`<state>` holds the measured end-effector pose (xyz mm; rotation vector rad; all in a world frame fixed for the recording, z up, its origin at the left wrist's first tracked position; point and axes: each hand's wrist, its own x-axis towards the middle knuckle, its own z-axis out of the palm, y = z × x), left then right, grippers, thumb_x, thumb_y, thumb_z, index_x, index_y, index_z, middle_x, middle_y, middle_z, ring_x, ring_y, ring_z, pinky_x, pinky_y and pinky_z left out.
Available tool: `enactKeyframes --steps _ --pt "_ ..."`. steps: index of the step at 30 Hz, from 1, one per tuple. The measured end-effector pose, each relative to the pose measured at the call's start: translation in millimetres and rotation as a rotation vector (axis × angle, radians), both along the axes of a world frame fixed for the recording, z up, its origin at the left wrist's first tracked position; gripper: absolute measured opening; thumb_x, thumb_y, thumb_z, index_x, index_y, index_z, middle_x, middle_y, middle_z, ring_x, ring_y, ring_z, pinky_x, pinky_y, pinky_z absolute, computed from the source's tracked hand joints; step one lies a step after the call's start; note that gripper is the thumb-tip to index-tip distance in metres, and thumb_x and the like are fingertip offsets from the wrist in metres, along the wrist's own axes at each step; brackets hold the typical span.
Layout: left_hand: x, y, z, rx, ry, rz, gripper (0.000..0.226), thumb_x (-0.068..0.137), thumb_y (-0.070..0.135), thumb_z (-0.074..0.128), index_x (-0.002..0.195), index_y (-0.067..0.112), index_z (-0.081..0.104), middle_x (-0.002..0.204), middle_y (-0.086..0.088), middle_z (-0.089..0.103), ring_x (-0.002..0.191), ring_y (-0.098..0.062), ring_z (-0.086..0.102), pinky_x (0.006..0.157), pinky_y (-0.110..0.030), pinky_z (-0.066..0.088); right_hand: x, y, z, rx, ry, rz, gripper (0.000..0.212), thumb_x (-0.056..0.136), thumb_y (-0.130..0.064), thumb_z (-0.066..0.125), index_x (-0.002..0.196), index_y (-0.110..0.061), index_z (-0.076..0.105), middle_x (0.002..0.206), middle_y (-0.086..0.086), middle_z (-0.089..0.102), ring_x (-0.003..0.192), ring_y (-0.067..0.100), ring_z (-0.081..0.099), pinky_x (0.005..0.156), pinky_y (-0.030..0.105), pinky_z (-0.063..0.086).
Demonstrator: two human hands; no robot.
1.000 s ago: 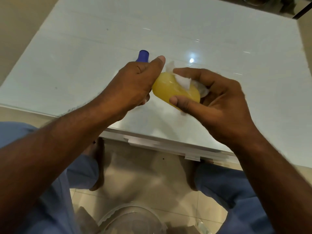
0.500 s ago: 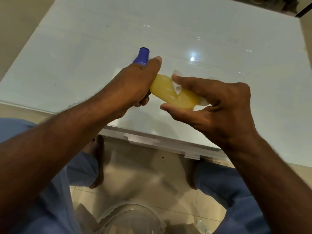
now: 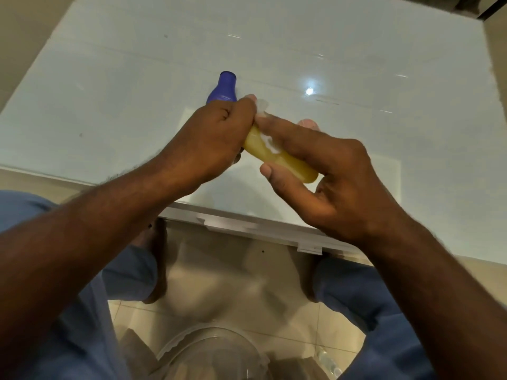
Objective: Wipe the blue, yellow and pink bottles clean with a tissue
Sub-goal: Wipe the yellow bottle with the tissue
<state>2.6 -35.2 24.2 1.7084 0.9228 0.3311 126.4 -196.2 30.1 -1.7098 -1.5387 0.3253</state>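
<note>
Over the glass table point(image 3: 137, 86), the left hand point(image 3: 208, 141) grips the yellow bottle point(image 3: 277, 154) while the right hand point(image 3: 329, 182) pinches a tissue point(image 3: 270, 141) against it.

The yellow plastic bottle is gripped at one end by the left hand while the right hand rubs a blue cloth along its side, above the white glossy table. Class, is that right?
Not quite. The head view shows the left hand gripping the yellow plastic bottle at one end, but the right hand rubs a white tissue, not a blue cloth, along its side, above the white glossy table.
</note>
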Motion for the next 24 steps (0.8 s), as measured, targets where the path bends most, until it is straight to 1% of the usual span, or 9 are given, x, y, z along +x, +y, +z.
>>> enactKeyframes --steps 3,6,9,12,15,18,21,22,24 --pt "-1 0 -2 -0.040 -0.005 -0.006 0.050 0.108 0.044 0.038 0.065 0.024 0.052 0.051 0.012 0.049 0.048 -0.003 0.050 0.051 -0.019 0.049 1 1 3 0.069 0.005 -0.018 0.042 0.096 -0.023 0.082 0.133 -0.008 0.073 0.134 0.005 0.074 0.118 0.009 0.072 0.109 0.043 0.055" --pt "0 -1 1 -0.119 -0.006 -0.017 0.046 0.108 0.040 0.036 0.075 0.016 0.057 0.047 0.011 0.053 0.043 -0.003 0.048 0.044 -0.015 0.043 4 1 11 0.182 -0.054 -0.131 0.024 0.092 -0.024 0.087 0.107 -0.006 0.082 0.106 0.005 0.083 0.093 0.014 0.079 0.081 0.035 0.062" --pt "2 0 2 -0.081 0.010 0.011 0.046 0.108 0.040 0.035 0.081 0.012 0.060 0.047 0.009 0.058 0.042 -0.003 0.049 0.044 -0.016 0.044 6 3 15 0.244 -0.205 -0.231 0.028 0.091 -0.031 0.088 0.087 -0.005 0.079 0.080 0.006 0.077 0.069 0.016 0.068 0.065 0.031 0.053" --pt "5 5 2 0.039 0.010 0.031 0.053 0.108 0.042 0.036 0.067 0.017 0.055 0.044 0.009 0.053 0.044 -0.006 0.048 0.051 -0.024 0.046 7 4 15 0.275 -0.274 -0.269 0.039 0.086 -0.037 0.091 0.077 -0.004 0.072 0.074 0.002 0.067 0.066 0.016 0.056 0.062 0.029 0.045" --pt "5 9 2 0.147 -0.006 0.035 0.058 0.110 0.041 0.035 0.058 0.020 0.050 0.043 0.008 0.051 0.044 -0.008 0.049 0.051 -0.024 0.043 8 3 15 0.188 0.043 -0.326 0.033 0.083 -0.039 0.092 0.079 -0.010 0.075 0.076 0.000 0.072 0.067 0.015 0.064 0.063 0.024 0.049" --pt "1 13 6 0.306 -0.100 -0.002 0.057 0.111 0.037 0.035 0.060 0.019 0.051 0.048 0.005 0.051 0.049 -0.014 0.051 0.054 -0.032 0.043 17 4 22 0.180 0.599 -0.387 0.017 0.090 -0.025 0.087 0.076 -0.017 0.082 0.076 0.006 0.079 0.075 0.028 0.076 0.072 0.038 0.061" --pt "-1 14 9 0.506 -0.183 -0.077 0.054 0.111 0.031 0.037 0.070 0.003 0.058 0.059 -0.013 0.053 0.056 -0.024 0.053 0.059 -0.043 0.044 25 5 25 0.186 0.964 -0.352 0.030 0.095 -0.011 0.068 0.073 -0.022 0.085 0.083 -0.004 0.080 0.089 0.016 0.076 0.085 0.027 0.061" --pt "-1 12 8 0.517 -0.205 -0.081 0.054 0.111 0.030 0.037 0.074 -0.002 0.060 0.061 -0.017 0.054 0.058 -0.027 0.054 0.060 -0.044 0.044 25 5 25 0.158 0.990 -0.315 0.033 0.094 -0.008 0.062 0.076 -0.022 0.086 0.087 -0.002 0.081 0.092 0.015 0.077 0.085 0.026 0.061" --pt "1 10 8 0.499 -0.242 -0.060 0.054 0.111 0.031 0.038 0.077 -0.004 0.062 0.063 -0.017 0.055 0.059 -0.029 0.055 0.060 -0.044 0.045 21 5 24 0.066 0.848 -0.222 0.029 0.094 -0.005 0.063 0.095 -0.022 0.087 0.101 0.002 0.083 0.100 0.021 0.078 0.086 0.036 0.065"
